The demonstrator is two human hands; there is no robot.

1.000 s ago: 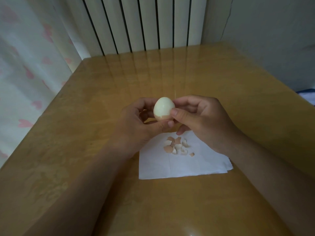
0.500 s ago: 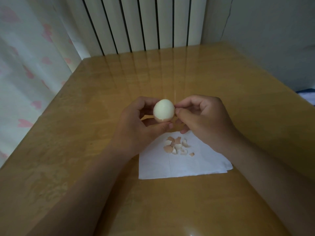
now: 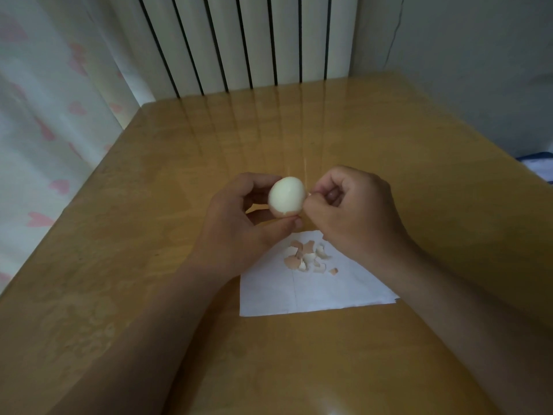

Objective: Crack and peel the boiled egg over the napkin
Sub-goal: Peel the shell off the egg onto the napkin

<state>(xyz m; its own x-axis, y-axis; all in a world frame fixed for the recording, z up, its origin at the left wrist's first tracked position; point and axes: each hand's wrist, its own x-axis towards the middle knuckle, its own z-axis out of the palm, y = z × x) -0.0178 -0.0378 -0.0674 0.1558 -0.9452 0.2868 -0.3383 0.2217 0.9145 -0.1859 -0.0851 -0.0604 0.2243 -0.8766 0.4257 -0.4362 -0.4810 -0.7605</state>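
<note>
Fingers, left: our left hand [image 3: 236,232] grips the boiled egg [image 3: 286,197], thumb [image 3: 281,227] under its lower end and the other fingers curled round its far side.
Fingers, right: our right hand [image 3: 356,211] is curled in, thumb and forefinger pinched together right at the egg's right edge; something very small shows at the pinch, but we cannot tell whether it is a shell flake.
Egg: held up in the air between our two hands, above the far edge of the napkin [image 3: 314,290]. Most of the surface facing us is bare, smooth and pale; a narrow brownish band of shell clings to the bottom, just above our left thumb.
Napkin: white and creased, flat on the table [image 3: 149,205], near us and partly covered by our right wrist at its right side. Its far corner lies beneath our hands.
Shell pieces: a loose cluster of brown and white shell fragments [image 3: 308,256] sits on the far part of the napkin, with one small chip [image 3: 333,271] a little apart to the right.
Table: glossy tan wood, catching reflections of the striped panel [image 3: 239,40] behind it.
Surroundings: a curtain with pink hearts [image 3: 45,115] hangs at our left; a plain wall [image 3: 463,55] stands at our right.
</note>
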